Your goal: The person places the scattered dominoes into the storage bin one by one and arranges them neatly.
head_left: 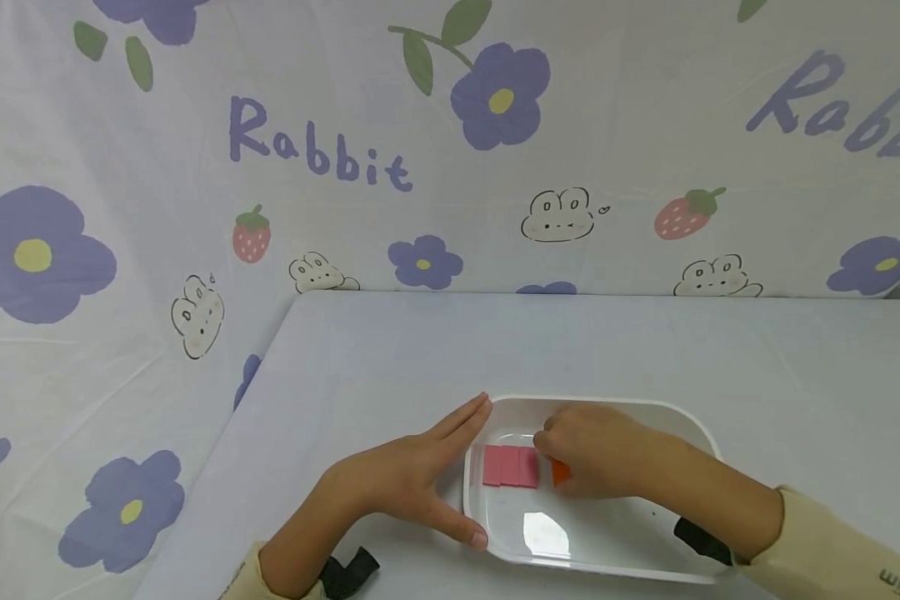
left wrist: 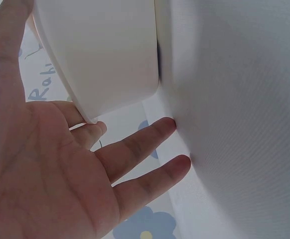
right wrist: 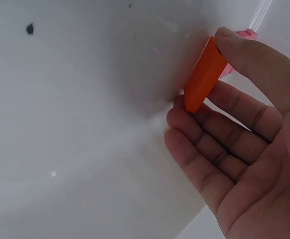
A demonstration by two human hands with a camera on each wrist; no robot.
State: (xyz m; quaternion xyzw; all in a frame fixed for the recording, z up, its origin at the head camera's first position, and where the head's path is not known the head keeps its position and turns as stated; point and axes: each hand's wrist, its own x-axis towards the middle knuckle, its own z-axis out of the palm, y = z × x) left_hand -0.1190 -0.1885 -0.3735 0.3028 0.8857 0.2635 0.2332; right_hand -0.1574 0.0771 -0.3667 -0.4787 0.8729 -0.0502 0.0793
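Observation:
A white rectangular tray (head_left: 615,533) sits on the table, with several flat pink pieces (head_left: 510,467) in a row near its left end. Inside the tray, my right hand (head_left: 603,454) pinches an orange flat block (right wrist: 205,74) between thumb and fingertips. In the right wrist view the block is tilted, and a bit of pink shows behind it. At the tray's left end my left hand (head_left: 412,475) is spread wide, thumb at the near corner and fingertips at the far corner. The left wrist view shows two of its fingers reaching down to the tabletop beside the tray's outer wall.
The white table (head_left: 390,367) stretches to the back and right. Behind it and to the left hangs a cloth (head_left: 330,75) printed with flowers, strawberries and rabbits. Black straps (head_left: 348,575) show at both wrists. Dark specks (right wrist: 30,29) dot the tray floor.

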